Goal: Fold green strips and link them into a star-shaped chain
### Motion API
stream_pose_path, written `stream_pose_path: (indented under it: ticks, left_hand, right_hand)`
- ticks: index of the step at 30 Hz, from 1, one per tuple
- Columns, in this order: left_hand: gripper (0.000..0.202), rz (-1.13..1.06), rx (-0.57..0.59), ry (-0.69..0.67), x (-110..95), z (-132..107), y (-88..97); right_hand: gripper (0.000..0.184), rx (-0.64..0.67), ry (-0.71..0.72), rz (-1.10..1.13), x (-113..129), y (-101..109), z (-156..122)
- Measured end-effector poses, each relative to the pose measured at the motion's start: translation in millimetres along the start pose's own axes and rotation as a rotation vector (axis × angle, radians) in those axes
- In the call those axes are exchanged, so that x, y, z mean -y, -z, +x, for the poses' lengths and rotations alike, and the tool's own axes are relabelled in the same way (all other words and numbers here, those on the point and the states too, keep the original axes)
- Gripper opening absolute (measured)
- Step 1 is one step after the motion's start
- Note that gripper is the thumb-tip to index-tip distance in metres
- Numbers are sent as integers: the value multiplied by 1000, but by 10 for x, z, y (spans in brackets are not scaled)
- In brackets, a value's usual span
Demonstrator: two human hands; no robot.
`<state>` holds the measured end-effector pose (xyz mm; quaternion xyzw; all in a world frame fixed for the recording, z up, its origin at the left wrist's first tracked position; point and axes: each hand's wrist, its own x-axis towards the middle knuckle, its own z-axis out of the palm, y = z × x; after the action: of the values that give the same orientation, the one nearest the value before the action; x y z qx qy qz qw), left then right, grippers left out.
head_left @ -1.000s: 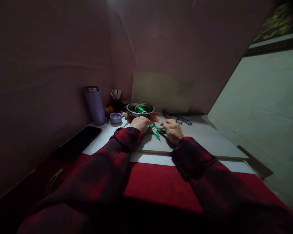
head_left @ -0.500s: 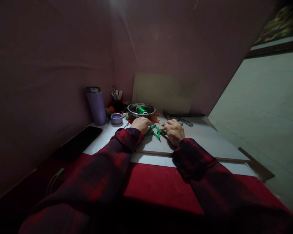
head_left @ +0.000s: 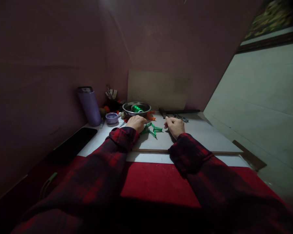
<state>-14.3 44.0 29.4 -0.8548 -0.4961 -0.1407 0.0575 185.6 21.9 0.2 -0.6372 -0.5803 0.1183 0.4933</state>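
Observation:
A green star outline [head_left: 153,132], apparently thread wound around small upright nails, sits on the white board [head_left: 200,139]. My left hand [head_left: 136,123] rests at the star's left side, its curled fingers covering that part. Whatever those closed fingers hold is hidden. Just right of the star, apart from it, is my right hand [head_left: 175,127], thumb and fingers pinched together. Anything in that pinch is too fine to see. Behind my left hand, a spool of green thread [head_left: 136,109] lies in a steel bowl [head_left: 128,111].
At the back are a hammer [head_left: 162,112], a cluster of nails [head_left: 182,118] and an orange piece [head_left: 150,116]. Leftward stand a purple tumbler [head_left: 90,107] and a small purple cup [head_left: 111,119]. A dark phone [head_left: 75,143] lies at the left edge.
My right hand has drawn away from the star to the right, uncovering its right point. My left hand stays at the star's left side. The view has turned slightly right.

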Motion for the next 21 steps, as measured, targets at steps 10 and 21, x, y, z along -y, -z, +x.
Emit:
stream_pose_path:
  ticks: [10, 21]
  left_hand:
    - [40, 22, 11, -3, -23, -16, 39]
    - [42, 16, 1, -4, -14, 9, -10]
  right_hand:
    - [10, 154, -144, 327, -35, -62, 37]
    - [10, 226, -127, 314, -6, -47, 19]
